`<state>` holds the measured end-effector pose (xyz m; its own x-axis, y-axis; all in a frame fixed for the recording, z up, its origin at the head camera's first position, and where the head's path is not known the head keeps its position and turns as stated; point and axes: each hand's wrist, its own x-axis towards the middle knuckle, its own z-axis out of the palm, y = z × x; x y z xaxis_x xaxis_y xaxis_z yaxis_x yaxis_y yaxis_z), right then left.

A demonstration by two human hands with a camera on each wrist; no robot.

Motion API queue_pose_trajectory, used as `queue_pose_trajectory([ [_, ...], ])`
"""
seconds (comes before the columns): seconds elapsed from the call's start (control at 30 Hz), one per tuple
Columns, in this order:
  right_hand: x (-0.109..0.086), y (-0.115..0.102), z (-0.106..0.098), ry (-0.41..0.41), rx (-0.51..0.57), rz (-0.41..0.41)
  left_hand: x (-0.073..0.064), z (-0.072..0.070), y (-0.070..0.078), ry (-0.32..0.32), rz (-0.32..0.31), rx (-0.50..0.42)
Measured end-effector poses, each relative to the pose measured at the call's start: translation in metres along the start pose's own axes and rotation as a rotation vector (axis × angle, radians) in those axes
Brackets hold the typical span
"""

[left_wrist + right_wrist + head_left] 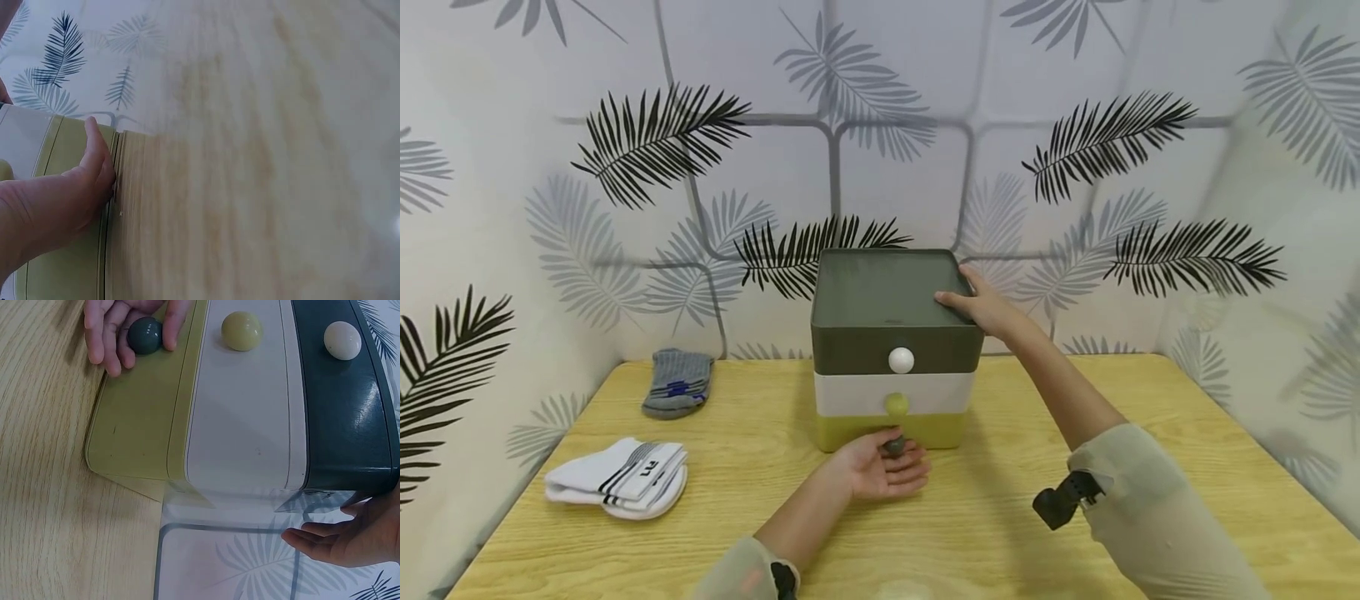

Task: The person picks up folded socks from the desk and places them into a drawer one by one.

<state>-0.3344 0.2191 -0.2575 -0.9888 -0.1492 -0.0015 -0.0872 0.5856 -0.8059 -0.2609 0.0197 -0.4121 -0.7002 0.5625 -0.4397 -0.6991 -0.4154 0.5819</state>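
Note:
A small three-tier drawer box stands on the table, dark green on top, white in the middle and yellow-green at the bottom. Each drawer front carries a round knob, and all three drawers sit flush. Palm up, my left hand holds the dark knob of the bottom drawer between thumb and fingers. My right hand rests on the top right edge of the box, thumb on the lid and straight fingers along the side. A yellow-green knob and a white knob show above.
On the left of the wooden table lie a folded grey sock pair and, nearer, a folded white sock pair with black stripes. A leaf-patterned curtain hangs close behind the box.

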Motion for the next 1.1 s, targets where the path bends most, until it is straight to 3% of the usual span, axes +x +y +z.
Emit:
queue_pose_trajectory([
  [0.2, -0.001, 0.001, 0.001, -0.009, -0.015, 0.009, -0.006, 0.002, -0.004, 0.024, -0.023, 0.01],
  [0.57, -0.001, 0.002, -0.001, -0.007, 0.004, 0.006, -0.028, 0.003, -0.02, -0.045, -0.068, 0.036],
  [1.1, -0.003, -0.002, 0.0, -0.013, 0.073, 0.006, -0.064, 0.002, -0.041, -0.075, -0.142, 0.065],
])
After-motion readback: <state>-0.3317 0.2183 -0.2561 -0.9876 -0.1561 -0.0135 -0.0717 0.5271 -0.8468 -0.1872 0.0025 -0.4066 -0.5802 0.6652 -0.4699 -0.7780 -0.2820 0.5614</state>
